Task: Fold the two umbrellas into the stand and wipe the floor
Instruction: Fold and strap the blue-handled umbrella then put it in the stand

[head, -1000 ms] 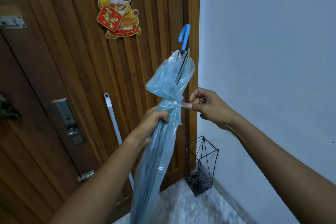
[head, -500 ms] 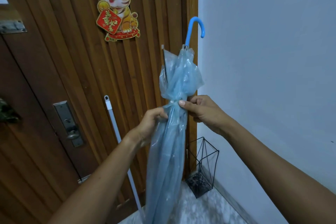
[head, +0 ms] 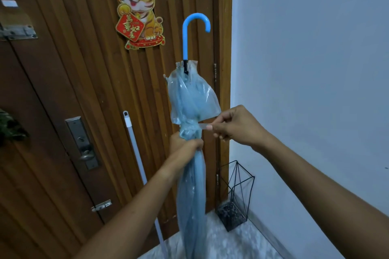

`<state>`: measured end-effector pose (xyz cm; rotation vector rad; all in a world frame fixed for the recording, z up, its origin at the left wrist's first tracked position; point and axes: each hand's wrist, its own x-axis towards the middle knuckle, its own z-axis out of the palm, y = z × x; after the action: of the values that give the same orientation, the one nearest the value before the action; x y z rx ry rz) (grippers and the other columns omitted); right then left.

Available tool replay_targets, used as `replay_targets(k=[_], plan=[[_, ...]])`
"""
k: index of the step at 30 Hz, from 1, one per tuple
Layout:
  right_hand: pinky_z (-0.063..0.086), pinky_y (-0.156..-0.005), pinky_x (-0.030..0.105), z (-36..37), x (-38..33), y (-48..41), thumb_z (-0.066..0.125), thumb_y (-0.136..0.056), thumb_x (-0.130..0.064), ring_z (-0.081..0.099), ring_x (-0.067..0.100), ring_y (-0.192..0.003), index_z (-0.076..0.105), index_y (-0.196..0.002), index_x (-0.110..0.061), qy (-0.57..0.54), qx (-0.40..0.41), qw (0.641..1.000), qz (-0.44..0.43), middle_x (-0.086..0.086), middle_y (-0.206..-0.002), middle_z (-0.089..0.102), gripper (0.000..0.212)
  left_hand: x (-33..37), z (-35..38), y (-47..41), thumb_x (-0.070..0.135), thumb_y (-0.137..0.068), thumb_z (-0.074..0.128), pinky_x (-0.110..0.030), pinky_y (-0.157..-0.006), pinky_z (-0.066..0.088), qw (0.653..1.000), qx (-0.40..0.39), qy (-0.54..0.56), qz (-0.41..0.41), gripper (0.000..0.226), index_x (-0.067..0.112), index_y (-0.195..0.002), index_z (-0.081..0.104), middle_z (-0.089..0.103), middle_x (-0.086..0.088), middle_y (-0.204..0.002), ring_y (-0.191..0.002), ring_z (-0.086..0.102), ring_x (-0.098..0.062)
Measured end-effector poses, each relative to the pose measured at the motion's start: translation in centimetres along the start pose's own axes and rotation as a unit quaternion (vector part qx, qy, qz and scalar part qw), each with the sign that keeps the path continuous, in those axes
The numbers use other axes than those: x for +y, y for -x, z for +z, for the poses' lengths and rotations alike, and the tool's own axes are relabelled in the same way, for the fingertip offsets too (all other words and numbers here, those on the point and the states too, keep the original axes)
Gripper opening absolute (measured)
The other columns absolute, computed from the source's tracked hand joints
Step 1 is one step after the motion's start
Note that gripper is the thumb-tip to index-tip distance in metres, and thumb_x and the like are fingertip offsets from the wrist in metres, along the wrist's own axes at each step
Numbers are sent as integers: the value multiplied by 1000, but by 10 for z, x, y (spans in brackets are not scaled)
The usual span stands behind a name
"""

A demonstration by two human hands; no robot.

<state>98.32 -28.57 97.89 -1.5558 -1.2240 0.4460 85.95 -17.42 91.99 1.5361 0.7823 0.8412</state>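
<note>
Standing upright before the wooden door point(head: 63, 90), the translucent blue umbrella point(head: 191, 185) is gathered at its waist, curved handle point(head: 194, 27) uppermost. It is gripped in the closed left hand point(head: 185, 145), while its clear strap point(head: 203, 126) is pinched by the right hand point(head: 235, 126). Compared with half a second ago, the strap is pulled out sideways and the handle is raised. The wire stand point(head: 235, 195) is seen below.

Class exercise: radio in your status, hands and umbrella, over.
Left hand gripping blue umbrella mid-canopy. Right hand pinching strap, pulled out sideways. Wire stand empty, path clear.
</note>
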Motion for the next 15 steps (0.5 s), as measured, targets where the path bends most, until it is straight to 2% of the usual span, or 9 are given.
replay_targets(k=[2, 5, 8, 10, 11, 12, 13, 15], plan=[[51, -51, 19, -5, -3, 1, 79, -85, -19, 59, 10, -53, 71, -81, 9, -22, -4, 1000, 2, 11, -66, 69, 29, 6, -6, -2, -7, -50, 57, -27, -46, 42, 998, -28, 50, -35, 23, 5, -69, 57, 52, -8, -58, -50, 52, -21], [50, -55, 21, -11, -1, -2, 76, -87, -18, 57, 12, -56, 69, -77, -3, -41, -14, 999, 19, 5, -63, 66, 20, 13, -13, -3, -4, -42, 48, -24, -44, 43, 983, -61, 159, -61, 31, -1, -73, 52, 45, -8, -55, -43, 48, -22], [46, -69, 31, -16, 12, -3, 73, -90, -15, 51, 22, -68, 61, -73, -12, -106, -27, 993, 42, 12, -73, 56, 21, 19, -16, -3, -4, -44, 43, -23, -44, 48, 967, -124, 214, -61, 36, -1, -79, 51, 46, -6, -56, -40, 48, -16], [48, -79, 33, -10, 17, -2, 70, -91, -13, 54, 25, -85, 61, -87, -11, -183, -54, 979, 67, 15, -92, 56, 10, 26, -15, 2, -2, -42, 41, -25, -46, 50, 943, -211, 240, -95, 33, -1, -74, 50, 43, -7, -51, -35, 46, -17], [50, -83, 34, -5, 19, -3, 69, -91, -14, 59, 25, -91, 63, -100, -8, -232, -67, 968, 74, 15, -100, 60, 13, 30, -13, 4, -1, -39, 43, -27, -50, 52, 924, -265, 252, -108, 32, 0, -70, 51, 42, -7, -50, -35, 45, -17], [53, -84, 34, -1, 23, -5, 69, -89, -16, 64, 23, -92, 62, -111, -4, -287, -78, 952, 74, 12, -102, 66, 26, 34, -11, 6, 2, -36, 48, -29, -55, 54, 903, -321, 261, -113, 33, 0, -69, 54, 44, -8, -50, -36, 46, -18], [55, -81, 35, 2, 26, -8, 69, -88, -17, 68, 22, -87, 59, -117, -1, -343, -94, 932, 65, 10, -95, 69, 35, 37, -9, 7, 7, -36, 52, -31, -62, 56, 882, -369, 268, -117, 36, 0, -70, 58, 46, -9, -52, -39, 48, -19], [57, -70, 36, 5, 25, -10, 66, -91, -15, 65, 22, -65, 53, -119, -1, -405, -125, 904, 46, 7, -69, 65, 34, 40, -9, 5, 14, -40, 54, -38, -74, 58, 855, -429, 267, -114, 44, -2, -80, 65, 56, -13, -59, -51, 57, -25]])
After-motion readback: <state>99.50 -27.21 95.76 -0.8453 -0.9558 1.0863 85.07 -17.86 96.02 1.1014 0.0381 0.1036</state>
